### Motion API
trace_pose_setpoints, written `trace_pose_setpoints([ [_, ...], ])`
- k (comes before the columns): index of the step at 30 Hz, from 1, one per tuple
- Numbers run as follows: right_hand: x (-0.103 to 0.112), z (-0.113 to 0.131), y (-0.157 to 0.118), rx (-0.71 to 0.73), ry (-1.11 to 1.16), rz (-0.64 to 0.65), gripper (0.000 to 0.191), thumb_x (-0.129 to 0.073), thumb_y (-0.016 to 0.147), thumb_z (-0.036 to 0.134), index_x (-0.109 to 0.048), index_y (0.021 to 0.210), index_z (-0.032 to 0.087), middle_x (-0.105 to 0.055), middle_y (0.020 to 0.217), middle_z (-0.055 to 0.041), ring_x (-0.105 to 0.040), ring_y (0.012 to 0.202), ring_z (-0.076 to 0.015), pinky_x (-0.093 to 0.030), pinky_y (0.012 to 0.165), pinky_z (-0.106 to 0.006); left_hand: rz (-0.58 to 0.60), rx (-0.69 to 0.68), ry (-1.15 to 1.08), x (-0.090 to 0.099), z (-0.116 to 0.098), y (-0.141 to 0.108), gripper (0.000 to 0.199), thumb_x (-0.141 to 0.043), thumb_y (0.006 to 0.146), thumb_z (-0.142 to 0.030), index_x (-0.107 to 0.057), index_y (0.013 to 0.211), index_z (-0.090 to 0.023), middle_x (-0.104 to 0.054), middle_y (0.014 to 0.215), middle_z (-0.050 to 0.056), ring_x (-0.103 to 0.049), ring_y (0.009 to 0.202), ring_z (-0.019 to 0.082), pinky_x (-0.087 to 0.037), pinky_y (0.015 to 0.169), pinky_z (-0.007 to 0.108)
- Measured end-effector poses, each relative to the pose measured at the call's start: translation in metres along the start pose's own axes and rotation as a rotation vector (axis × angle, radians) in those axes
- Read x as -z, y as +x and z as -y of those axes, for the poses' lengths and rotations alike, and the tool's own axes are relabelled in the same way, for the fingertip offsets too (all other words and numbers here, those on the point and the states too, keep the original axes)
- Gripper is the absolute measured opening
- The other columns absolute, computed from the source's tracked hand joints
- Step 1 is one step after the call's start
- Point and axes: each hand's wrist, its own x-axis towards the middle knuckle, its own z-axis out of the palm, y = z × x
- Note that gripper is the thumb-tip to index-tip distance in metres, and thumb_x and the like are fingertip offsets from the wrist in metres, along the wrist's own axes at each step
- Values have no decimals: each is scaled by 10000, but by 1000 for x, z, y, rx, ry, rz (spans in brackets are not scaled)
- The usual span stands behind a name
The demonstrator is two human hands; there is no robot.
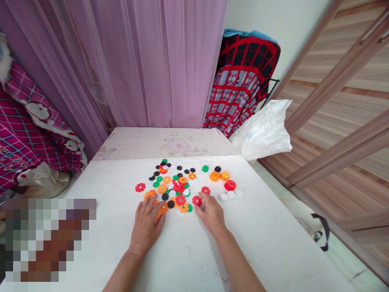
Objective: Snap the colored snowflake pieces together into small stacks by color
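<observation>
Half open, the grip of the right hand [212,214] has thumb and forefinger at the edge of a flat, notched red plastic disc [197,200]; whether they pinch it, I cannot tell. Unclenched, the left hand [146,227] spreads its curved fingers over orange plastic discs [162,207] at the near left of the loose, mixed pile of notched discs [178,188]. Both hands are over the surface [182,251], covered in smooth white material. Right of the pile, thin round pieces lie sorted by colour: white [231,194] nearest, then red [230,185], orange [214,176], black [217,168] and green [206,168]. Beyond the pile runs a pale rose-printed cover [139,142]; a crinkled white plastic bag [263,132] stands to its right, and sheer purple curtains [164,65] hang in soft folds behind.
</observation>
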Motion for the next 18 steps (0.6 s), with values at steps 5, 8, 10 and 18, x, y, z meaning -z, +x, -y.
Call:
trace_pose_setpoints([
  [5, -6, 3, 4, -131, 47, 2, 511, -637, 710, 252, -563, 1215, 224, -695, 1017, -14, -626, 862, -177, -483, 754, -289, -4, 0, -5, 0, 0, 0, 329, -477, 899, -303, -661, 1169, -267, -515, 1436, 103, -438, 1349, 316, -352, 1087, 569],
  [8, -7, 3, 4, -112, 31, 3, 493, -634, 708, 247, -577, 1197, 233, -681, 1091, -27, -624, 842, -169, -485, 749, -291, -18, 20, -31, -1, 2, 0, 329, -470, 901, -302, -661, 1167, -268, -525, 1428, 98, -444, 1345, 310, -356, 1084, 568],
  [10, -8, 2, 4, -91, 8, -2, 443, -627, 715, 245, -602, 1157, 244, -680, 1097, -29, -625, 834, -164, -483, 739, -288, -45, 49, -71, -1, 4, 0, 328, -463, 901, -300, -664, 1159, -269, -547, 1408, 92, -459, 1334, 306, -362, 1080, 569],
  [18, -11, -1, 6, -129, 54, -137, 510, -583, 735, 323, -550, 1230, 208, -690, 966, -34, -612, 776, -185, -489, 700, -316, -136, 117, -182, -4, 11, 1, 317, -464, 891, -294, -678, 1124, -279, -603, 1347, 69, -492, 1305, 295, -378, 1071, 567],
])
